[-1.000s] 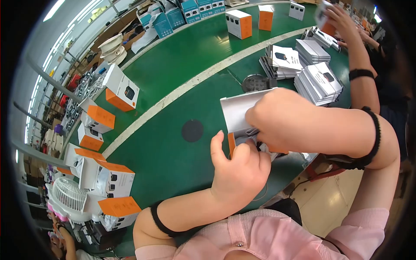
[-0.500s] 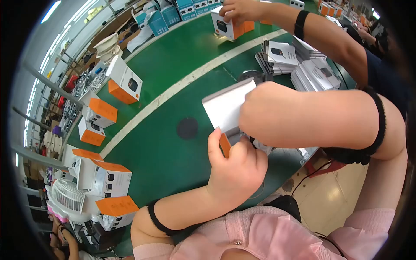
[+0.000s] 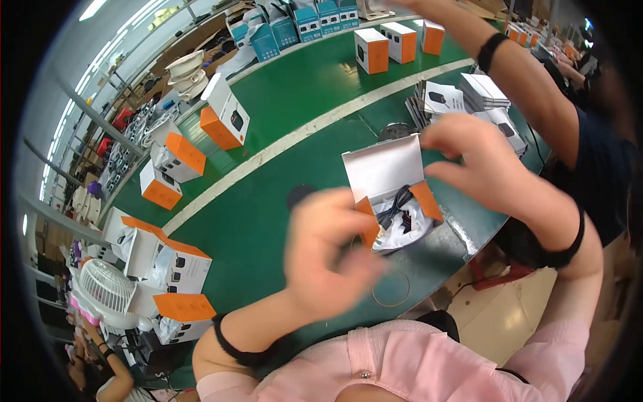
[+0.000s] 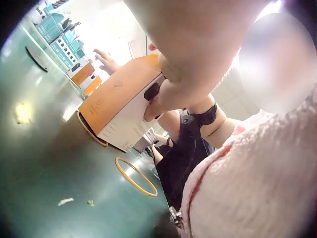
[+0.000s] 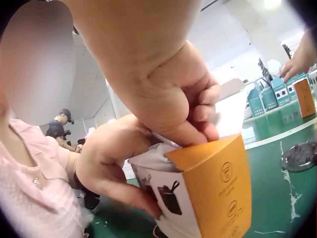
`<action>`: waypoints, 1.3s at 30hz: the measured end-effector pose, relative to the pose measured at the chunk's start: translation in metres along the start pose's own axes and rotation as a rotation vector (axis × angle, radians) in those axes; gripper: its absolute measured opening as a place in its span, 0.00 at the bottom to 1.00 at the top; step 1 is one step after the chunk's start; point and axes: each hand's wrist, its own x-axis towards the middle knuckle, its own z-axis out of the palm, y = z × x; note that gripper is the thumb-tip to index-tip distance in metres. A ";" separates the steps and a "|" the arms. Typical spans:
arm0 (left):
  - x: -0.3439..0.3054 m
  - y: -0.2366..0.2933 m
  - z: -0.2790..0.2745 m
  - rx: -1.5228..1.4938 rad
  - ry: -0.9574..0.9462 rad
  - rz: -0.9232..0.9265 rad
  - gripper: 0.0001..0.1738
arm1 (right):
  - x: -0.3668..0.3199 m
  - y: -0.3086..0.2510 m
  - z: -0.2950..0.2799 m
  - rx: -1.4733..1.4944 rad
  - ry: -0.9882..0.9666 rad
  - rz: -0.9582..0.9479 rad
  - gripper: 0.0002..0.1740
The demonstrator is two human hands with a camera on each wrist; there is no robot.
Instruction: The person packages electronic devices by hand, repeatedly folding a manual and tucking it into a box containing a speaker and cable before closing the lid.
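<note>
A white and orange box stands with its lid raised; black cable and white wrapping lie inside. My left hand, blurred, has its fingers apart at the left flap. In the left wrist view, its fingers touch the box's printed side. My right hand is at the lid's right edge, thumb and fingers apart. In the right wrist view, its bent fingers are just above the orange flap; whether they touch is unclear.
Booklet stacks and a round dark dish lie beyond the box. More boxes stand left and far. A thin ring lies nearer me. Another person's arm reaches across at the upper right. A fan stands left.
My right hand has come out of the box and moved right. My left hand has moved left and down, baring the contents. The other person's hand has let go of a far box.
</note>
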 end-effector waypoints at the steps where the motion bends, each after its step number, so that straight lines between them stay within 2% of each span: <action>1: -0.006 -0.009 0.003 -0.238 0.134 -0.452 0.31 | -0.013 0.010 0.011 0.260 -0.017 0.230 0.24; 2: -0.014 -0.014 0.007 -0.481 0.275 -0.920 0.36 | -0.023 0.018 0.031 0.525 -0.051 0.466 0.29; 3: -0.011 -0.019 0.019 -0.912 0.147 -0.990 0.41 | -0.031 0.016 0.043 0.531 -0.076 0.467 0.29; 4: -0.013 -0.024 0.030 -0.757 -0.001 -0.866 0.44 | -0.032 0.018 0.044 0.528 -0.100 0.394 0.32; 6: -0.008 -0.029 0.030 -0.610 0.032 -0.770 0.38 | -0.028 0.021 0.052 0.524 -0.120 0.319 0.36; 7: -0.008 -0.030 0.033 -0.616 0.030 -0.772 0.38 | -0.028 0.023 0.055 0.627 -0.057 0.181 0.37; 8: -0.010 -0.032 0.037 -0.645 0.012 -0.678 0.33 | -0.030 0.023 0.061 0.730 0.002 0.042 0.39; 9: -0.011 -0.033 0.039 -0.666 -0.003 -0.577 0.27 | -0.030 0.021 0.070 1.038 0.001 0.013 0.38; 10: -0.009 -0.035 0.035 -0.663 0.000 -0.569 0.27 | -0.031 0.024 0.069 1.171 -0.098 0.031 0.34; 12: -0.004 -0.040 0.020 -0.026 -0.188 -0.008 0.17 | -0.032 0.026 0.062 0.769 -0.261 -0.301 0.28; 14: -0.003 -0.032 0.016 -0.023 -0.243 -0.060 0.16 | -0.036 0.016 0.051 0.742 -0.311 -0.331 0.26; 16: -0.004 -0.037 0.011 -0.043 -0.308 -0.023 0.20 | -0.040 0.012 0.051 0.693 -0.230 -0.343 0.29; 17: -0.005 -0.037 0.006 -0.064 -0.365 -0.046 0.26 | -0.041 0.015 0.060 0.770 -0.207 -0.279 0.27; 22: -0.011 -0.024 0.002 -0.132 -0.371 -0.120 0.28 | -0.040 0.021 0.068 0.690 -0.165 -0.278 0.21; 26: -0.015 -0.023 0.009 -0.004 -0.369 -0.147 0.26 | -0.041 0.020 0.067 0.614 -0.148 -0.297 0.19; 28: -0.017 -0.016 0.012 0.222 -0.356 -0.126 0.24 | -0.041 0.021 0.068 0.523 -0.141 -0.317 0.20; 29: -0.018 -0.014 0.011 0.378 -0.393 -0.086 0.28 | -0.042 0.020 0.069 0.436 -0.134 -0.333 0.21; 30: -0.020 -0.010 0.011 0.397 -0.388 -0.085 0.28 | -0.045 0.017 0.067 0.436 -0.129 -0.352 0.21; 32: -0.025 0.000 0.008 0.670 -0.457 0.018 0.36 | -0.048 0.009 0.056 0.136 -0.139 -0.408 0.25; 33: -0.028 -0.001 0.006 0.695 -0.455 0.046 0.44 | -0.049 0.005 0.052 0.072 -0.178 -0.404 0.29; 36: -0.037 -0.010 0.018 0.796 -0.306 0.080 0.37 | -0.047 -0.004 0.055 0.061 -0.116 -0.355 0.26; 37: -0.037 -0.008 0.018 0.783 -0.278 0.091 0.33 | -0.046 -0.005 0.055 0.056 -0.116 -0.391 0.26; 39: -0.033 -0.015 0.015 0.597 -0.278 0.086 0.31 | -0.041 -0.005 0.052 0.164 -0.154 -0.342 0.27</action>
